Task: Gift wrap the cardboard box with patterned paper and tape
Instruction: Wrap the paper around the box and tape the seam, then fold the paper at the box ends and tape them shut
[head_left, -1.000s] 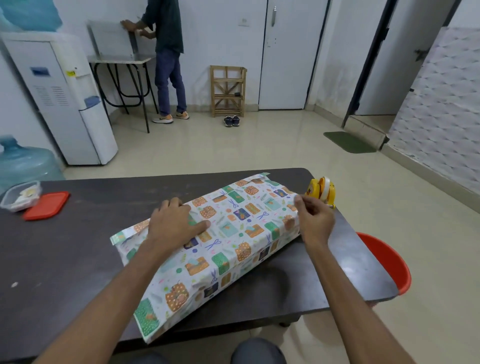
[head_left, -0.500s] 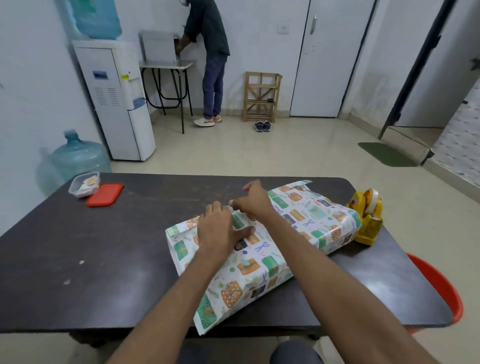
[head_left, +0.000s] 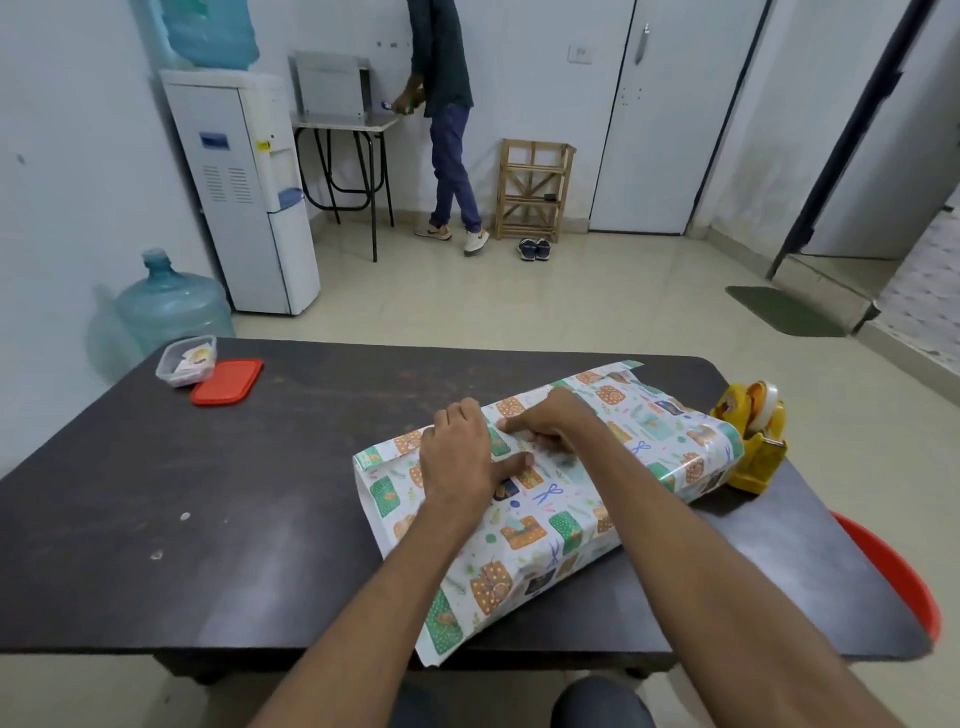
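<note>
The cardboard box (head_left: 550, 499), covered in patterned paper (head_left: 452, 608), lies on the table (head_left: 249, 499) beside the tape dispenser (head_left: 753, 447); the left hand (head_left: 460, 460) presses flat on top; the right hand (head_left: 558, 421) bears on the seam, fingers bent, grip unclear; the paper looks glossy and slippery, so press against the stiff box faces.

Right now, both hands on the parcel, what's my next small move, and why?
Probably hold the left hand flat on the patterned paper and slide the right hand along the overlap, rubbing it down: both hands sit at that seam, and the tape dispenser stands close by.
</note>
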